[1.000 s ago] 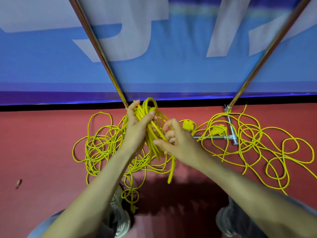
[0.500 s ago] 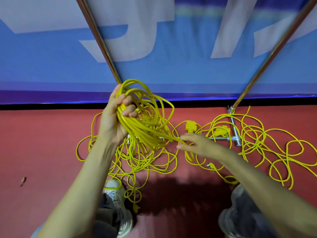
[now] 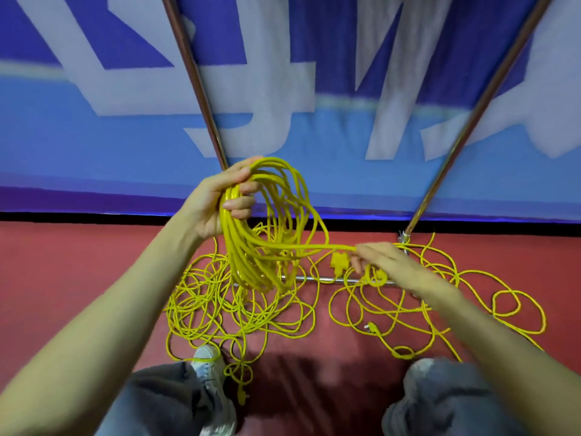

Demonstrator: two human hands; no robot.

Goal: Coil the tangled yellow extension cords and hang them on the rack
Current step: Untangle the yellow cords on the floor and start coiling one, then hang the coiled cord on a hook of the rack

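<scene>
Coiling step, roughly midway. Left hand [image 3: 217,202] has its fingers curled tight round one coil [image 3: 251,247], held up near centre. One strand [image 3: 314,247] runs toward 3 o'clock to the right hand [image 3: 383,262]; its fingers lie close together on it, and blur hides any pinch. Next move: draw in slack and lay another loop into the left grip. Floor count: two tangles, left tangle [image 3: 213,306] at 7 o'clock and right tangle [image 3: 446,300] at 4 o'clock. One socket block [image 3: 339,262], two rack poles [image 3: 195,80].

Raised yellow cord coil [image 3: 251,247]: several loose loops, gripped at top by left hand [image 3: 213,199]; one strand runs right to right hand [image 3: 383,262]; remaining yellow cords [image 3: 204,297] lie tangled on red floor [image 3: 63,278], across base bar of rack [image 3: 201,99]
</scene>
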